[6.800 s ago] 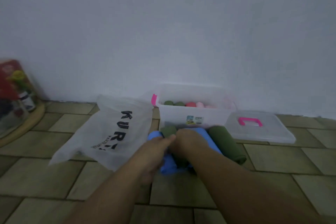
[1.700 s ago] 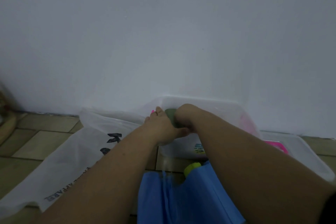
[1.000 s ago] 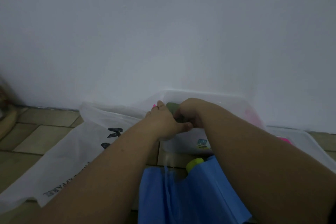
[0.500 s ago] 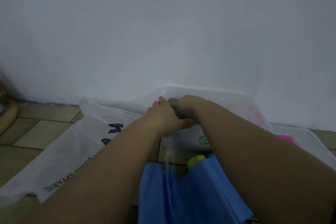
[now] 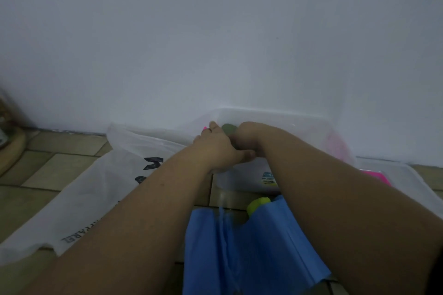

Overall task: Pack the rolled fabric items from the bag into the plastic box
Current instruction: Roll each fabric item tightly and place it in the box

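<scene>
Green roll [image 5: 229,128] is now over the left end of the plastic box [image 5: 275,115], no longer down on the floor [image 5: 60,167]. On the left the bag [image 5: 100,189] lies flat. Left hand [image 5: 217,148] and right hand [image 5: 247,136] both curl tight round the roll. It looks ready to go in. A yellow roll [image 5: 257,205] waits by the blue cloth [image 5: 251,246], so more packing is left.

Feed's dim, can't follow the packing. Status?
Left hand and right hand both grip dark green fabric roll. Roll over left end of plastic box, not released. Yellow-green roll pokes from blue fabric before box; no obstruction seen.
</scene>
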